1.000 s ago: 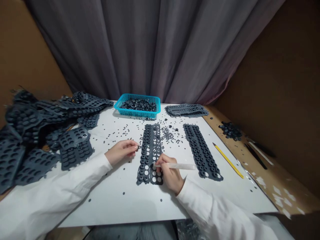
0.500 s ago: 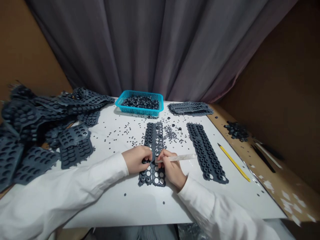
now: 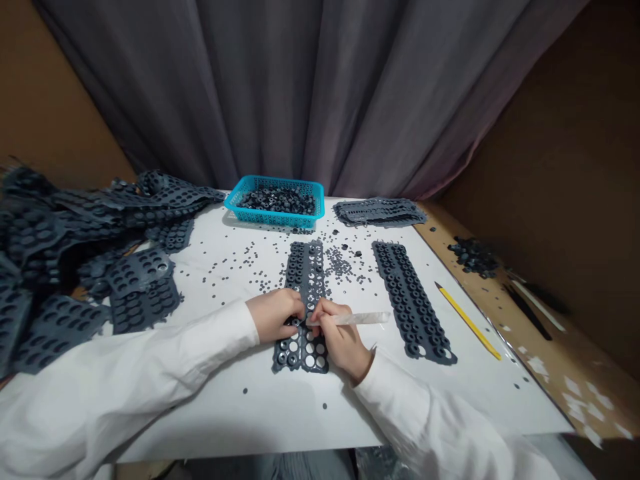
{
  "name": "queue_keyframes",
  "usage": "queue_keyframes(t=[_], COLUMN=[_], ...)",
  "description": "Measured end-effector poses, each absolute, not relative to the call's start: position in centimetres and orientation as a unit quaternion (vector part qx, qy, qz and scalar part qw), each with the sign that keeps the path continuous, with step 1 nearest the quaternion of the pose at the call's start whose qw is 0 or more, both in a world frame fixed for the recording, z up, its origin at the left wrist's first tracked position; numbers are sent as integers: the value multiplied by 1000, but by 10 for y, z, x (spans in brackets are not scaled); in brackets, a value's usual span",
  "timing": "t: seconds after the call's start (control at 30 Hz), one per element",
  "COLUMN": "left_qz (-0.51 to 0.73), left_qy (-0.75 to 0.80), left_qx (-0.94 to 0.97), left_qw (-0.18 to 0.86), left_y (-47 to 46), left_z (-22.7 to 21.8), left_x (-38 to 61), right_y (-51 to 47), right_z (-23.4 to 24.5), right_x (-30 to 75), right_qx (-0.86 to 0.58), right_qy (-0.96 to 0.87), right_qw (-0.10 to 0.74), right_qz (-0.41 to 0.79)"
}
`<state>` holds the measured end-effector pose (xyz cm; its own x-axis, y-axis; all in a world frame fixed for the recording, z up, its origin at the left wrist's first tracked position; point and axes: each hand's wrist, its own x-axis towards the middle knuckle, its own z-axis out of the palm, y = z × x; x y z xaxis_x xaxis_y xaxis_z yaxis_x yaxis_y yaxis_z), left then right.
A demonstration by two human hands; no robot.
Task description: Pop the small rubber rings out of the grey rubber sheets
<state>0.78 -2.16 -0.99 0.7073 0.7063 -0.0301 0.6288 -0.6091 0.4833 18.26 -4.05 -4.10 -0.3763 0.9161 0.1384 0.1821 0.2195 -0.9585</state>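
Note:
A dark grey rubber sheet (image 3: pixel 314 267) with moulded rings lies lengthwise in front of me, white table showing through several of its holes. My left hand (image 3: pixel 277 315) is closed on the left half of this sheet, thumb and fingertips bent together at its middle line. From the right, my right hand (image 3: pixel 343 337) grips a slim white stick-like tool (image 3: pixel 367 319) like a pen. Its tip meets the sheet close to the left fingertips; the exact contact is hidden by the fingers.
A second ringed sheet (image 3: pixel 413 300) and a yellow cutter-like tool (image 3: pixel 467 320) lie rightward. Behind stand a blue basket (image 3: pixel 273 219) of small black parts and stacked strips (image 3: pixel 380 212). Sheets are heaped left (image 3: pixel 145 287). Small dark discs (image 3: pixel 340 263) litter the table; loose black pieces (image 3: pixel 473 257) sit far right.
The whole view has shifted slightly, so things appear a little further left. Both hands stay at the same sheet, with the white tool still in my right hand.

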Motion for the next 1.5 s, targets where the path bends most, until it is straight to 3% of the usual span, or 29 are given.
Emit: queue_keyframes(t=[0.27, 0.4, 0.6, 0.77, 1.5], left_qz=[265, 302, 310, 298, 276], left_qy=[441, 439, 440, 440, 437], left_qx=[806, 793, 800, 801, 808], left_qw=[292, 296, 264, 275, 282], left_y=[-41, -45, -44, -43, -40], left_z=[-34, -40, -46, -48, -49], left_x=[-7, -8, -10, -10, -11], right_y=[-31, -30, -36, -37, -36], right_z=[-26, -29, -32, -34, -39], right_x=[195, 195, 191, 192, 192], right_qx=[-337, -326, -392, -349, -373], right_qy=[-490, -485, -600, -736, -702], right_qw=[475, 445, 397, 363, 304], right_qz=[649, 678, 574, 452, 525])
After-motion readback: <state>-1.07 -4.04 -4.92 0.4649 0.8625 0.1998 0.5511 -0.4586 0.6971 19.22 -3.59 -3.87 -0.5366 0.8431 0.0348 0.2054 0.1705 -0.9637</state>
